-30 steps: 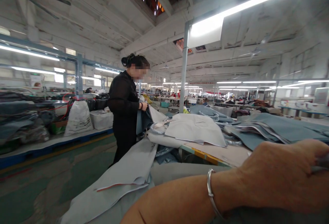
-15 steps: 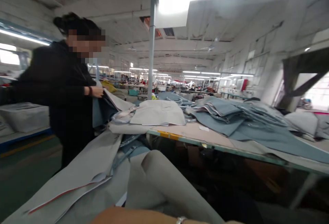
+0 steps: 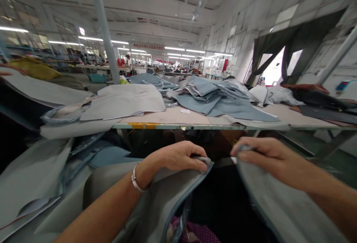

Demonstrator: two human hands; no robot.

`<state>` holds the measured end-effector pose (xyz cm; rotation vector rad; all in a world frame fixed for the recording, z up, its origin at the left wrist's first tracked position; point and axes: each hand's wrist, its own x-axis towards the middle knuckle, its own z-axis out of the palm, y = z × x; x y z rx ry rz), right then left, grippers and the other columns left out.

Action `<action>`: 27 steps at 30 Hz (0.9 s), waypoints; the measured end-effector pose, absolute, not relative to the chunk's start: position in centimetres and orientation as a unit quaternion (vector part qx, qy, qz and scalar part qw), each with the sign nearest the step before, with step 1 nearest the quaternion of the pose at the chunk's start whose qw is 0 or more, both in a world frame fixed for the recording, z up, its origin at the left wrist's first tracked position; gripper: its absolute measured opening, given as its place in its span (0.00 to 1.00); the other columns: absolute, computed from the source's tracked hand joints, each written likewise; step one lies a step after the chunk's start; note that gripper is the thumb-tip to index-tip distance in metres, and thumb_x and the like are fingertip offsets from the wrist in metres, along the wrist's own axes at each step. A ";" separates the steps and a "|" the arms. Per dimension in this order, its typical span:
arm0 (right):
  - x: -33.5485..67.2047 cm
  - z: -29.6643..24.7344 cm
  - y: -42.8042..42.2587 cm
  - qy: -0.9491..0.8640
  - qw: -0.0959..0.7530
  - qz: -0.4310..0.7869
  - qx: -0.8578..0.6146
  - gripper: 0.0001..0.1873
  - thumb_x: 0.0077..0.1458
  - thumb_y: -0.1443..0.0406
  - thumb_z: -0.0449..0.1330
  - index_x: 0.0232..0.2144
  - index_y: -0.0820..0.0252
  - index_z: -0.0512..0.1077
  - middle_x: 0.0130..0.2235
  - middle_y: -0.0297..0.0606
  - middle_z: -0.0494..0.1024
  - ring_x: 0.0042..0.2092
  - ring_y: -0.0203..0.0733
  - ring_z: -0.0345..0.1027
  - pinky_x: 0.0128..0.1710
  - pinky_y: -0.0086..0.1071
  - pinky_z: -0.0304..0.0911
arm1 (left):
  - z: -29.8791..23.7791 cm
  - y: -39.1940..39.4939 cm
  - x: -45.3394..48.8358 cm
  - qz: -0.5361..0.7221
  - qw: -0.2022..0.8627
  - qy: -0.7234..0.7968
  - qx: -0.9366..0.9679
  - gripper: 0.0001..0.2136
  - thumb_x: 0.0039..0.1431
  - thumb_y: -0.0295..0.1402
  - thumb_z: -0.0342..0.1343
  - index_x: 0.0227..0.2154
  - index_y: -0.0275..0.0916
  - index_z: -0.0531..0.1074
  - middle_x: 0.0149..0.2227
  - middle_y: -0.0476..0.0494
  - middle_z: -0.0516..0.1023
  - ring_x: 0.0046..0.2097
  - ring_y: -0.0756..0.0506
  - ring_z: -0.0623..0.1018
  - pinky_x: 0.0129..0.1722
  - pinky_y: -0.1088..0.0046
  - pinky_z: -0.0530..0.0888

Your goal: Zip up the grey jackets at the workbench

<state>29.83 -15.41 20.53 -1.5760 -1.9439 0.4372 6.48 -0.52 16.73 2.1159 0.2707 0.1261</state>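
Observation:
My left hand [image 3: 178, 156], with a silver bangle on the wrist, is closed on the edge of a grey fabric piece [image 3: 156, 202] low in the middle of the view. My right hand [image 3: 264, 155] is closed on the edge of a second grey fabric panel [image 3: 281, 206] to the right. A dark gap opens between the two pieces, and a bit of purple cloth [image 3: 195, 232] shows at its bottom.
A long work table [image 3: 195, 118] ahead carries stacks of blue-grey cut fabric [image 3: 214, 96] and a pale grey sheet [image 3: 125, 101]. More grey panels [image 3: 30, 168] drape at the left. A steel post [image 3: 104, 31] rises behind. Distant workers and tables fill the hall.
The view has swung right and down. The person in black is out of view. Both my hands now show, each gripping a fabric edge, where before only my left arm showed.

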 end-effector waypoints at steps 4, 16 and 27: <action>28.2 15.6 -9.4 -0.770 0.276 0.250 -0.518 0.17 0.66 0.56 0.54 0.38 0.63 0.76 0.34 0.37 0.75 0.35 0.37 0.67 0.37 0.27 0.62 | 15.4 1.4 5.9 0.060 0.506 0.151 0.847 0.07 0.57 0.34 0.56 0.33 0.36 0.72 0.29 0.53 0.68 0.33 0.51 0.66 0.33 0.78 0.63; 29.8 9.9 -3.1 -0.732 0.286 0.359 -0.503 0.16 0.65 0.58 0.57 0.33 0.65 0.75 0.29 0.33 0.73 0.30 0.33 0.61 0.31 0.25 0.55 | 10.4 5.4 7.3 0.137 0.590 0.221 0.764 0.11 0.63 0.36 0.52 0.41 0.37 0.75 0.36 0.49 0.74 0.39 0.48 0.71 0.42 0.75 0.66; 29.3 8.6 -2.1 -0.775 0.256 0.370 -0.444 0.18 0.64 0.55 0.61 0.29 0.64 0.75 0.27 0.33 0.72 0.31 0.33 0.64 0.33 0.27 0.54 | 9.8 7.4 7.2 0.098 0.531 0.273 0.797 0.11 0.66 0.32 0.46 0.41 0.39 0.75 0.37 0.50 0.76 0.41 0.47 0.73 0.44 0.74 0.66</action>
